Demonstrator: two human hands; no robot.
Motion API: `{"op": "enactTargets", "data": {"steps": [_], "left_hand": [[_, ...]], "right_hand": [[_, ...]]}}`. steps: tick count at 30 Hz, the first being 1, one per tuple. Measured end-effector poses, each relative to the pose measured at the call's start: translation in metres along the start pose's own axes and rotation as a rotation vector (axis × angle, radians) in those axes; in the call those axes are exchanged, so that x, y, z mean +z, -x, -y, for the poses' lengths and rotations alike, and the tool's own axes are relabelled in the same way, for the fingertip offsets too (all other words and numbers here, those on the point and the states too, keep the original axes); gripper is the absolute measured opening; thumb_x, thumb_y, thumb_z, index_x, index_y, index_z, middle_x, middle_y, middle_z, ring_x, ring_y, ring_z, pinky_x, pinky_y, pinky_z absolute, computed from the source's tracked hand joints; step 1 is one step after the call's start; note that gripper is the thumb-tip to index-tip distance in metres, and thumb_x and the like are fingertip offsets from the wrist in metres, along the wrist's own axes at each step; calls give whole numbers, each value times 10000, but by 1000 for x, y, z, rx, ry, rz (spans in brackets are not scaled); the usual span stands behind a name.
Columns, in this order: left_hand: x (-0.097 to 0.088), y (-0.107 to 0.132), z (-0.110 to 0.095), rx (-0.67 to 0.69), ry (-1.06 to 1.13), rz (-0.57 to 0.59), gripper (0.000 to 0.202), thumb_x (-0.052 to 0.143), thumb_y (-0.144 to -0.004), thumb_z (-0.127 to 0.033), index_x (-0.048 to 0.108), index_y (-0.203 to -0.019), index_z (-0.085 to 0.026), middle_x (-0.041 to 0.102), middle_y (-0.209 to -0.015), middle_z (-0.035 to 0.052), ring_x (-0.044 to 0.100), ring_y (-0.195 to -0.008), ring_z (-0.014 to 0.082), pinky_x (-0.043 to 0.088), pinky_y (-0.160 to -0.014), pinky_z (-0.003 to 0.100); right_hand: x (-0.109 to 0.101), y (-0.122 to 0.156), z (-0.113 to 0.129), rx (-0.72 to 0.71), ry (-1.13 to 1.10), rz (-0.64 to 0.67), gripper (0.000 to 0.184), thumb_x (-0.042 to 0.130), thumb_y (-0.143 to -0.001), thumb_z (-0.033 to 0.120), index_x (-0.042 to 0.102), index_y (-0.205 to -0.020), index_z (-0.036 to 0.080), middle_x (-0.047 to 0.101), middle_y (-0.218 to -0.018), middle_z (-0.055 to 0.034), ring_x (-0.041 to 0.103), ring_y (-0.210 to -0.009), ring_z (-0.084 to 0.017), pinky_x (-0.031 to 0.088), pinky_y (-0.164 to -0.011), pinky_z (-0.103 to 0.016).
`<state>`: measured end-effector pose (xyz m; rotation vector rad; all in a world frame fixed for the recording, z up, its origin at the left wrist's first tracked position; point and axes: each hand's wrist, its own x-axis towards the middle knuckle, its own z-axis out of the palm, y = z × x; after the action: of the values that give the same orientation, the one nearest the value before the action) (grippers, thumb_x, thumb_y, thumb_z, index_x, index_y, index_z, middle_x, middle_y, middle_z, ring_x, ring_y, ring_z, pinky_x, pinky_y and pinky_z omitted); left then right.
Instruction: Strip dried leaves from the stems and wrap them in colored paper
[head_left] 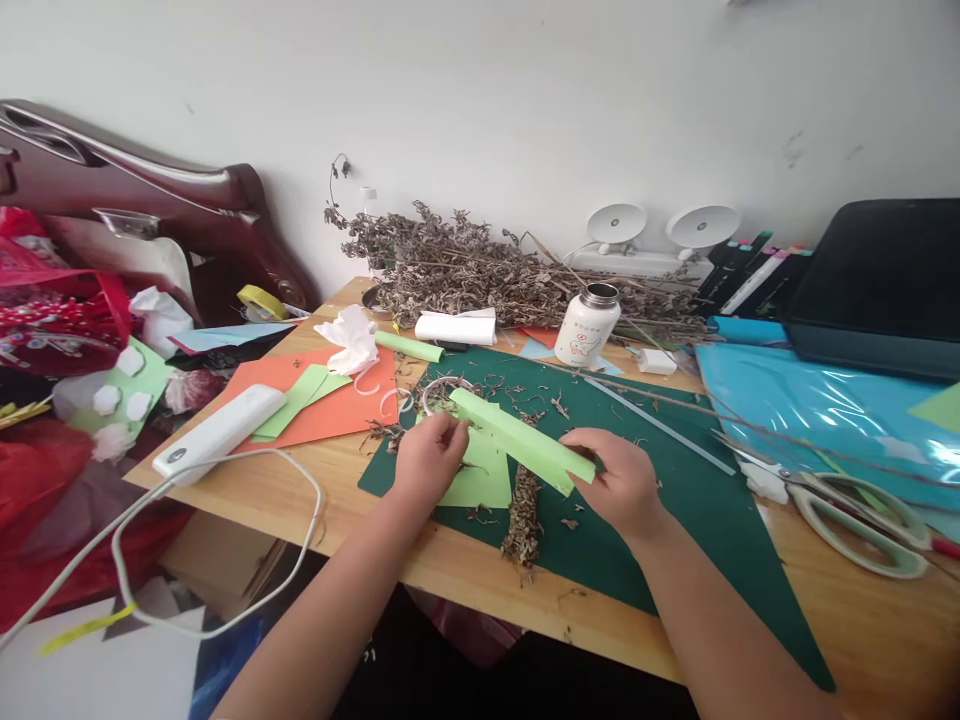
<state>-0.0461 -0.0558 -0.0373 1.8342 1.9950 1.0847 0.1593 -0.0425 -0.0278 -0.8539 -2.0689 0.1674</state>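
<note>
Between my two hands a folded strip of light green paper (517, 438) is held slanting, its left end higher than its right. My left hand (431, 458) is closed, fingertips pinched at the paper's lower left edge. At the right end, my right hand (619, 480) pinches the strip between thumb and fingers. Below it, a flat green paper sheet (480, 480) lies on the dark green cutting mat (600, 560). A bundle of dried plant pieces (523, 520) lies beside that sheet, near the table's front edge. Dried crumbs are scattered around.
A white bottle (587, 330) stands open behind the mat, before a heap of dried stems (465, 265). Scissors (855, 520) lie at the right. At the left are a white corded device (217, 432), orange paper (360, 400) and crumpled tissue (349, 338). A clear stick (660, 425) crosses the mat.
</note>
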Motion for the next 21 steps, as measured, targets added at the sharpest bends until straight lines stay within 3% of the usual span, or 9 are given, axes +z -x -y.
{"op": "enactTargets", "data": {"steps": [4,6,9,12,21], "left_hand": [[0,1,-1,72,-139,-19,241,398,-723,-289,390,-512,-173,429,-485,-28,379,-453,82,255,-445,194],[0,1,-2,74,-185,-26,252,390,-733,-296,388,-512,-174,428,-480,-26,378,-451,85,244,-442,196],[1,1,-1,105,-274,-52,278,376,-751,-315,404,-512,-176,430,-476,-16,381,-447,94,223,-435,208],[5,2,0,186,-388,-109,302,369,-759,-295,417,-486,-173,429,-469,-1,380,-439,101,194,-435,230],[12,1,6,458,-560,-179,262,393,-741,-199,462,-489,-170,472,-471,5,413,-443,105,209,-469,249]], "right_hand": [[5,-1,6,189,-251,308,239,454,-721,230,501,-953,202,618,-639,-12,547,-510,-131,425,-445,-233],[7,-2,9,255,-302,380,305,437,-733,219,477,-1035,203,637,-745,-31,577,-596,-149,450,-493,-245],[8,-2,12,317,-304,313,326,412,-756,230,473,-1076,217,595,-996,-54,572,-845,-186,481,-646,-278],[9,-2,15,372,-294,254,316,406,-768,260,492,-1071,229,553,-1083,-40,515,-980,-201,466,-759,-307],[15,-1,19,434,-305,259,350,412,-769,264,481,-1112,247,528,-1124,-29,491,-1018,-213,485,-746,-303]]}}
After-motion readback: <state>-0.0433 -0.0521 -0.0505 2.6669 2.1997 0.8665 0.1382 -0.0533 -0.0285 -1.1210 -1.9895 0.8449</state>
